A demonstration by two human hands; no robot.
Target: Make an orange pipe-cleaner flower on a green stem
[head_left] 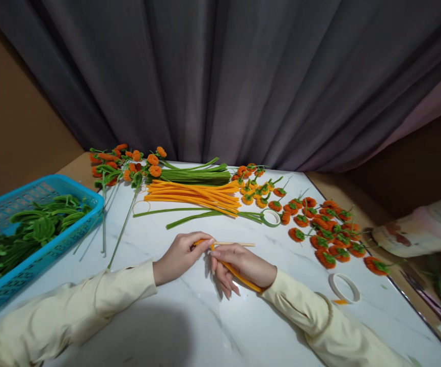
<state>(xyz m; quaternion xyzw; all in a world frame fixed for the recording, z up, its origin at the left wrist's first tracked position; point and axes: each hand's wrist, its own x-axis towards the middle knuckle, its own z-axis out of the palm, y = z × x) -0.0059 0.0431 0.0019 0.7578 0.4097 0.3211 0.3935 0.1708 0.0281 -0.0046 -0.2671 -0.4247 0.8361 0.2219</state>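
Note:
Both my hands meet above the middle of the white table. My left hand (182, 255) is closed, its fingertips pinching one end of a thin wooden stick (239, 244) that points right. An orange pipe cleaner (239, 278) bends around the stick at those fingertips. Its long tail runs beneath my right palm toward the wrist. My right hand (243, 262) pinches this pipe cleaner between thumb and forefinger, close beside the left fingertips; its other fingers curl loosely below. Just beyond lie a bundle of orange pipe cleaners (193, 193) and a bundle of green pipe cleaners (193, 176).
At left stands a blue basket (97, 201) of green leaves. Stemmed orange flowers (154, 160) lie at the back left, several orange flower heads (320, 221) at right. Tape rolls (271, 217) and a white ring (345, 288) rest nearby. A bottle (415, 229) and scissors (430, 300) lie far right.

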